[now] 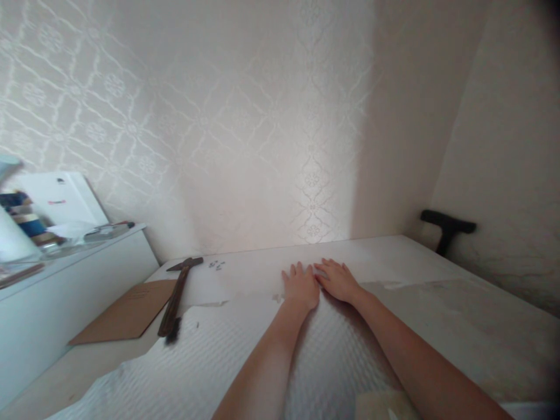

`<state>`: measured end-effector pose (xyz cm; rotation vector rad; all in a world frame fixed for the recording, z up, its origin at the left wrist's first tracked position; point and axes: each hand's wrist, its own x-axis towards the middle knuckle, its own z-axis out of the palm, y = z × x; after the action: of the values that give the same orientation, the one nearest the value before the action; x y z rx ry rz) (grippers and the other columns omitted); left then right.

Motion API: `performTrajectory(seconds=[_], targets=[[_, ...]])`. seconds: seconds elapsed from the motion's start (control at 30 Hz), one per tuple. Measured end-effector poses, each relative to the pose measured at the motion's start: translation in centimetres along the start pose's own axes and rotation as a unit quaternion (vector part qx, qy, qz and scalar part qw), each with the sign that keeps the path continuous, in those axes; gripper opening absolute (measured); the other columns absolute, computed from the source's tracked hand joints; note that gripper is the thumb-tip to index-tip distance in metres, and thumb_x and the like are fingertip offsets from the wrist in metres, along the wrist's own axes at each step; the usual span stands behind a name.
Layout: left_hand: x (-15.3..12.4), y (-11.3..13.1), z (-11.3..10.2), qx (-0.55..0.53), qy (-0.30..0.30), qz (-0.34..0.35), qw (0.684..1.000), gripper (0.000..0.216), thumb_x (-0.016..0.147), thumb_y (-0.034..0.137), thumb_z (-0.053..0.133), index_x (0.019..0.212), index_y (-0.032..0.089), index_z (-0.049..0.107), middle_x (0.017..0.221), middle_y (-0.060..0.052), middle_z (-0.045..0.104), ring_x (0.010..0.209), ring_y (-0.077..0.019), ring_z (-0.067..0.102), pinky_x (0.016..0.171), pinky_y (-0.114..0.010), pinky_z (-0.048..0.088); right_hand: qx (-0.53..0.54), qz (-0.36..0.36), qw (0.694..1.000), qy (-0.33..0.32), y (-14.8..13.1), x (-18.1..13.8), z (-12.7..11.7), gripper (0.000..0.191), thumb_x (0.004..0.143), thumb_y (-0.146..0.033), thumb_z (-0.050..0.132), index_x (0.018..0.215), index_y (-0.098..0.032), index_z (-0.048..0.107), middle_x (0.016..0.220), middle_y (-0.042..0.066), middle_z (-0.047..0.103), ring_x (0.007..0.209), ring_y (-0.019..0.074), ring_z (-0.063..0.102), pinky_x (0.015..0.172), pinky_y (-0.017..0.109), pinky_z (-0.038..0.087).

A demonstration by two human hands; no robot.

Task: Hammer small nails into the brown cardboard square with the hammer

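Observation:
Both my hands lie palm down and close together at the far edge of a white textured sheet (pixel 210 356) spread over the white tabletop (pixel 258 262). My left hand (pixel 301 286) is flat, its fingers spread and pointing away from me. Beside it, my right hand (pixel 336 279) also rests flat with fingers stretched, the fingertips close to the left hand. Neither hand grips anything. A hammer (pixel 178 294) with a wooden handle lies to their left, its head toward the wall. Near the hammer's head are several small metal pieces (pixel 216 265), perhaps nails.
A brown cardboard piece (pixel 125 312) lies left of the hammer, partly under it. Farther left, a white cabinet (pixel 83 303) holds assorted items and a white box (pixel 65 198). Patterned wallpaper (pixel 245 146) covers the wall behind. A black T-shaped handle (pixel 447 226) stands at the right corner.

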<state>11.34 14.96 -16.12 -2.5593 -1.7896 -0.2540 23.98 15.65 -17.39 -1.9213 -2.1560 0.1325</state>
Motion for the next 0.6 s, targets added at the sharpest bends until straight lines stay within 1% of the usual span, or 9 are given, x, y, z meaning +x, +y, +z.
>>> performTrajectory(seconds=[0.33, 0.6], targets=[[0.17, -0.08, 0.10, 0.008, -0.012, -0.001, 1.000, 0.046, 0.091, 0.031, 0.024, 0.134, 0.019, 0.036, 0.142, -0.014, 0.031, 0.130, -0.0300, 0.027, 0.103, -0.054, 0.023, -0.005, -0.001, 1.000, -0.001, -0.07, -0.01, -0.13, 0.045, 0.091, -0.036, 0.035, 0.132, -0.020, 0.044, 0.141, 0.013, 0.033, 0.130, 0.0285, 0.026, 0.102, 0.052, 0.020], [0.07, -0.03, -0.08, 0.004, -0.009, 0.000, 1.000, 0.046, 0.091, 0.030, 0.024, 0.134, 0.019, 0.036, 0.142, -0.014, 0.032, 0.130, -0.0306, 0.028, 0.102, -0.055, 0.023, -0.004, -0.002, 1.000, -0.001, -0.01, 0.06, 0.01, 0.045, 0.091, -0.036, 0.035, 0.133, -0.019, 0.044, 0.141, 0.013, 0.033, 0.130, 0.0291, 0.025, 0.102, 0.052, 0.020]])
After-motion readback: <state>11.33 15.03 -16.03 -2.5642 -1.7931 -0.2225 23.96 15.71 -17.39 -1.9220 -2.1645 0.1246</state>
